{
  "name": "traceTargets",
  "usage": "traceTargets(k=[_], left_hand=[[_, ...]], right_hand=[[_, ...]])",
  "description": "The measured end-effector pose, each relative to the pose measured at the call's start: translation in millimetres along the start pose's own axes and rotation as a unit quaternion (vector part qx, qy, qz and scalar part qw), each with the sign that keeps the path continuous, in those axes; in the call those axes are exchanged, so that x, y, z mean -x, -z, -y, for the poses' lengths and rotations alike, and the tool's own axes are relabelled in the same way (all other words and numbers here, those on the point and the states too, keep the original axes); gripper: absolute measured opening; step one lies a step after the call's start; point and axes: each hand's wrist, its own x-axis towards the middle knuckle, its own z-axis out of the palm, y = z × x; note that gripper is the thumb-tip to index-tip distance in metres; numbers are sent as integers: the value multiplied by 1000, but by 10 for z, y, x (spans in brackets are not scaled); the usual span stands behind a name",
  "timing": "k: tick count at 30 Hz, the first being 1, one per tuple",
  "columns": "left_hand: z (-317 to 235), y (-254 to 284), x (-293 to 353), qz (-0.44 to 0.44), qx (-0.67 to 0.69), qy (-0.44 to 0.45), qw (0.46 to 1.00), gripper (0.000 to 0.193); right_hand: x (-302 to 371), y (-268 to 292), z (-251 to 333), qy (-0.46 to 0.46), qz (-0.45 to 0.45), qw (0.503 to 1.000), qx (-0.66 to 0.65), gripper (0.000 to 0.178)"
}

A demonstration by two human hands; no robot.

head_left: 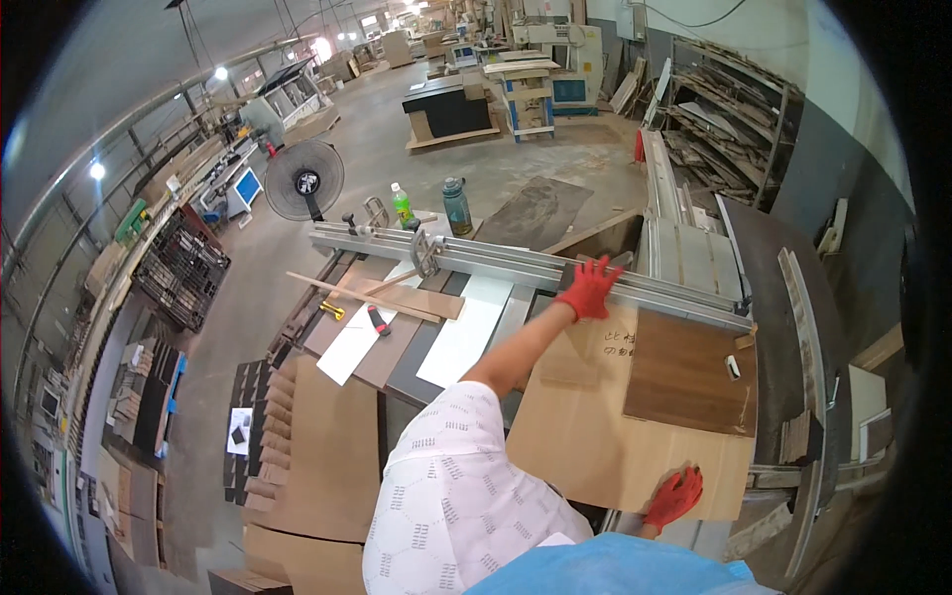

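My left hand [591, 289], in a red glove, reaches forward with its fingers spread. It lies over the metal fence rail [684, 309] at the far edge of a light wood board [570, 436]. My right hand [676, 498], also red-gloved, rests near the board's near right corner, fingers stretched out on its surface. A dark brown wood panel [684, 382] lies on top of the light board, between my hands and to the right. On that panel sits a small white object [732, 367]. Handwriting marks the light board beside the panel.
Left of the board, white strips [466, 332], a brown strip [416, 300], a red-and-black hand tool [378, 319] and a yellow tool [331, 309] lie on the table. A green-labelled bottle [402, 203] and a blue-grey flask [456, 206] stand behind the rail. A fan [305, 180] is farther left.
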Motion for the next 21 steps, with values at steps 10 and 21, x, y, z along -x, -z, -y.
traceTargets(k=[10,21], left_hand=[[-1874,-738,1841,183,228,-161,943,93],[-1755,-901,2374,97,229,-183,951,72]], right_hand=[[-60,198,-291,-167,80,955,-231,37],[1106,3217,-93,-304,-5,953,13,59]])
